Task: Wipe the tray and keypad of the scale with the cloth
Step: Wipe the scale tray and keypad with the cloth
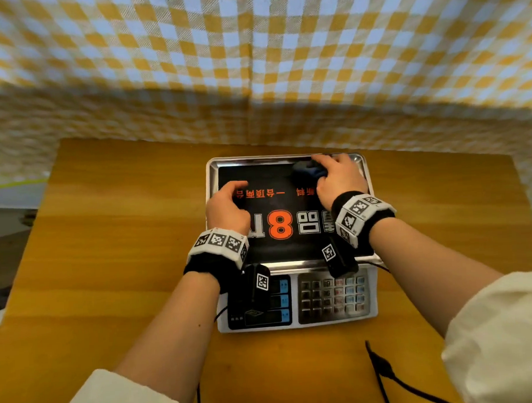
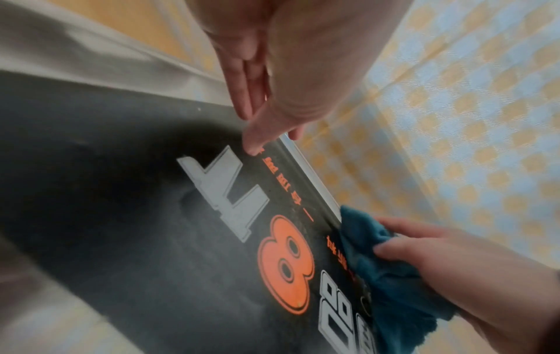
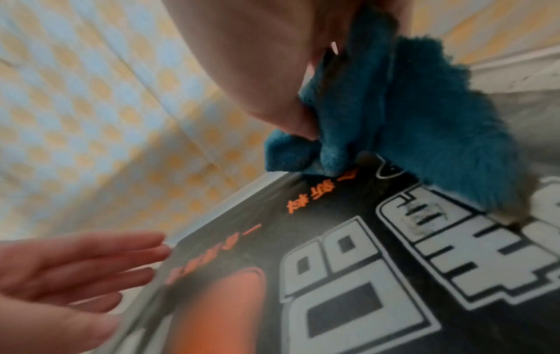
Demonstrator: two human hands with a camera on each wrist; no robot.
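Note:
A scale stands on the wooden table, its steel tray (image 1: 212,173) covered by a black sticker with an orange 8 (image 1: 279,225). My right hand (image 1: 338,177) grips a bunched blue cloth (image 1: 307,170) and presses it on the tray's far right part; the cloth (image 3: 394,124) lies on the sticker (image 2: 151,215) near the far rim. My left hand (image 1: 228,203) rests at the tray's left edge, fingers straight, thumb tip (image 2: 254,146) touching the sticker. The keypad (image 1: 333,296) and display (image 1: 263,302) face me, partly hidden by the wrist cameras.
The wooden table (image 1: 109,269) has bare surface on both sides of the scale. A yellow-and-white checked cloth (image 1: 252,49) hangs behind the table. A black cable (image 1: 385,369) trails over the table's near edge.

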